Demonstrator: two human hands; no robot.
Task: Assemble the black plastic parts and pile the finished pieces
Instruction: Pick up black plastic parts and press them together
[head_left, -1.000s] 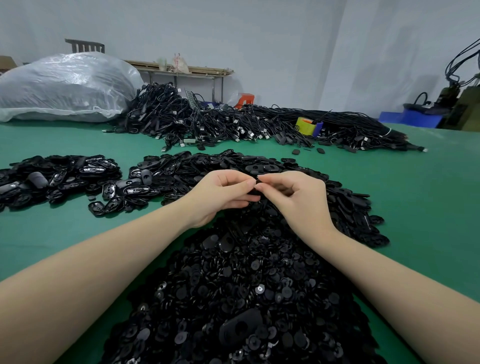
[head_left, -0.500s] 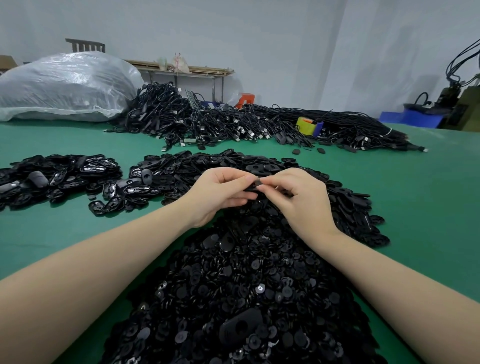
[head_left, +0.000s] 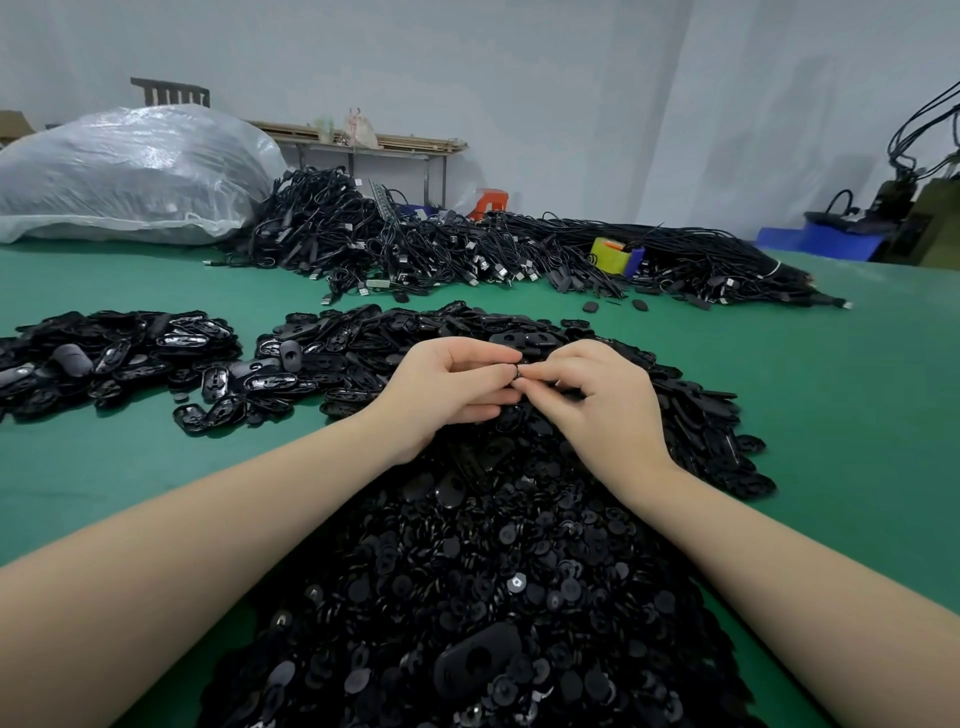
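A small black part (head_left: 516, 375) is pinched between the left hand (head_left: 451, 387) and right hand (head_left: 597, 400), held just above the loose-parts heap (head_left: 483, 571), seemingly so 2 pieces can be mated.

Both forearms extend forward and converge. Left hand (head_left: 447, 395) and right hand (head_left: 602, 400) meet fingertip to fingertip, fingers curled in a pinch.

On the green table top (head_left: 831, 415), a heap of small round black plastic discs (head_left: 493, 597) lies nearest, with a heap of oval black plastic shells (head_left: 467, 332) behind it. A smaller pile of black oval pieces (head_left: 104, 353) lies to the left. Behind these stretches a tangle of black cables (head_left: 467, 249), with a bulging clear plastic sack (head_left: 130, 171) at its left.
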